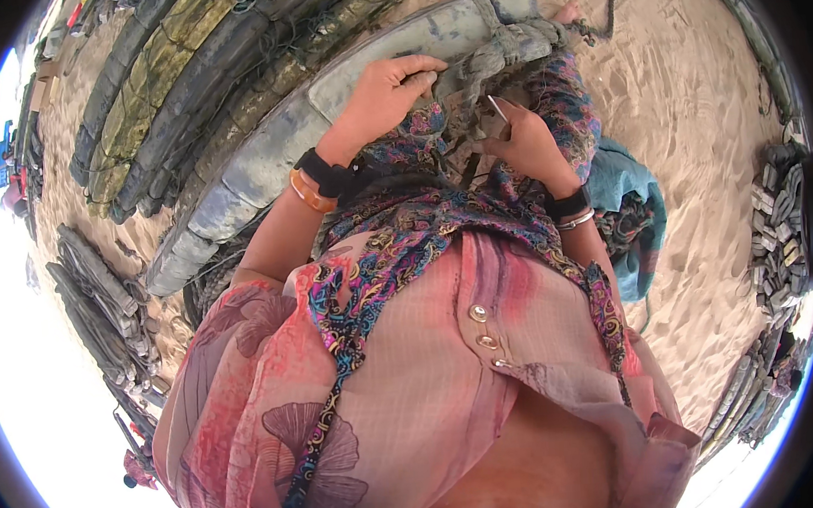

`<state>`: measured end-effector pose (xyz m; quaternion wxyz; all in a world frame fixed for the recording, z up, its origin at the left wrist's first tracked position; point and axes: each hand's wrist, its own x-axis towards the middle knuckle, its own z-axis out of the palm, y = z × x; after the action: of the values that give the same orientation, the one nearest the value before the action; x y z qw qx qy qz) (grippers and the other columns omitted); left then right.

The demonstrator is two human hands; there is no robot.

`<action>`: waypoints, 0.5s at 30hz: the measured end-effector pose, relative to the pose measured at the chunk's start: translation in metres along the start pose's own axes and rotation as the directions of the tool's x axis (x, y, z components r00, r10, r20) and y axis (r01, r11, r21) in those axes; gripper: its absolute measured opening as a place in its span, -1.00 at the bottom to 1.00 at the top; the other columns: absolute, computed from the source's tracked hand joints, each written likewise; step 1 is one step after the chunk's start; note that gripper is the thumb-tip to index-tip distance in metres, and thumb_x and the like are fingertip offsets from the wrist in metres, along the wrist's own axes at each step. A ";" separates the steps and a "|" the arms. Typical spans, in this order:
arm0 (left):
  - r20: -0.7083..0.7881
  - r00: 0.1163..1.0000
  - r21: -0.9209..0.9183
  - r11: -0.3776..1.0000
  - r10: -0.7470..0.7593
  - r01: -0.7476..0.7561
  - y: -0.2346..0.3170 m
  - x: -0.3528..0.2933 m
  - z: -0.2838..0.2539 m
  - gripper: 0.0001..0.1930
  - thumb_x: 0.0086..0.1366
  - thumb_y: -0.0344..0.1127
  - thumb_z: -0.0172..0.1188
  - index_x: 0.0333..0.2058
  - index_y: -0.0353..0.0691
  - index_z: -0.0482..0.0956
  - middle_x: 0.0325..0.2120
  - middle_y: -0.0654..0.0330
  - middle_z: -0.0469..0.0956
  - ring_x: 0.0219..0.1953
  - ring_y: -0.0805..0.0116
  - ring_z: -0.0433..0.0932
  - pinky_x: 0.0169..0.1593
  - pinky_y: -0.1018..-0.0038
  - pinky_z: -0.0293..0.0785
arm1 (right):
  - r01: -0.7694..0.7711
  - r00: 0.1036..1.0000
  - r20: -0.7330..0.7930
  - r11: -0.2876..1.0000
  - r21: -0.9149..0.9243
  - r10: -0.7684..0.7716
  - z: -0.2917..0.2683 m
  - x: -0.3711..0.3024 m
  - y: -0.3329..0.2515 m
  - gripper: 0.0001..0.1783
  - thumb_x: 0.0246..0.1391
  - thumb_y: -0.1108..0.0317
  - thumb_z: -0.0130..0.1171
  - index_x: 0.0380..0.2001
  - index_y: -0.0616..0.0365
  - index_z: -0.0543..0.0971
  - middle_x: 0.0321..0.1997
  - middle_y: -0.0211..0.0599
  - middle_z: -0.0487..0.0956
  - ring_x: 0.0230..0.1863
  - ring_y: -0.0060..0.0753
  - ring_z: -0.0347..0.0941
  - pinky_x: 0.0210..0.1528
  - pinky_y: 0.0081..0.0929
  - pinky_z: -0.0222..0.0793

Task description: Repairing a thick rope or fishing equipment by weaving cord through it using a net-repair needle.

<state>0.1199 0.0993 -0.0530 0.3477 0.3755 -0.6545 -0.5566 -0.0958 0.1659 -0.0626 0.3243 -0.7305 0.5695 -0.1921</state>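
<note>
My left hand [387, 97] is raised over my lap, its thumb and forefinger drawn together near a long grey-green segmented roll [369, 58]. Whatever it pinches is too small to make out. Slightly lower and to the right, my right hand [528, 146] is closed on a slim, pale, pointed tool [496, 108]; its other end is hidden in the fingers. Between the hands, dark netting or cord [462, 122] lies in my lap over patterned cloth. Thick grey rope [506, 48] is knotted around the roll's far end.
More long dark rolls [204, 71] lie side by side at the upper left. A teal cloth or bag [638, 196] with dark cord-like stuff in it sits on the sand [695, 147] at my right. Stacked grey pieces [778, 234] stand at the far right.
</note>
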 end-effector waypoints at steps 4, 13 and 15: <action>0.013 0.944 0.566 0.776 0.329 -0.278 -0.005 -0.007 0.018 -0.79 0.13 -0.46 0.08 -0.22 -0.20 0.54 -0.45 0.12 0.55 -0.46 0.34 0.53 -0.37 0.51 0.41 | 0.119 0.993 -0.073 0.906 0.407 -0.098 0.012 0.011 0.013 -0.59 -0.18 0.34 0.25 -0.21 0.28 0.46 -0.39 -0.18 0.52 -0.35 -0.29 0.44 -0.27 -0.41 0.35; 0.233 0.890 0.655 0.613 0.393 -0.442 -0.018 -0.007 0.038 -0.86 0.05 -0.46 0.10 -0.36 -0.24 0.54 -0.58 0.07 0.47 -0.50 0.15 0.48 -0.43 0.40 0.37 | -0.172 0.970 0.065 0.473 0.864 0.234 -0.011 -0.016 -0.002 -0.75 0.04 0.38 0.07 -0.22 0.27 0.47 -0.53 -0.58 0.42 -0.63 -0.80 0.20 -0.63 -0.79 0.08; 0.316 0.880 0.574 0.666 0.355 -0.475 -0.023 -0.003 0.045 -0.88 0.06 -0.44 0.11 -0.38 -0.27 0.54 -0.58 0.07 0.47 -0.50 0.20 0.48 -0.41 0.42 0.37 | -0.170 0.967 0.053 0.474 0.864 0.250 -0.002 -0.013 0.005 -0.75 0.03 0.42 0.05 -0.20 0.28 0.47 -0.53 -0.56 0.43 -0.59 -0.78 0.24 -0.60 -0.78 0.13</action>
<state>0.0848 0.1210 -0.0820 0.2580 0.2598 -0.8996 -0.2379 -0.1040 0.1772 -0.0632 0.6427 -0.3874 0.4950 -0.4380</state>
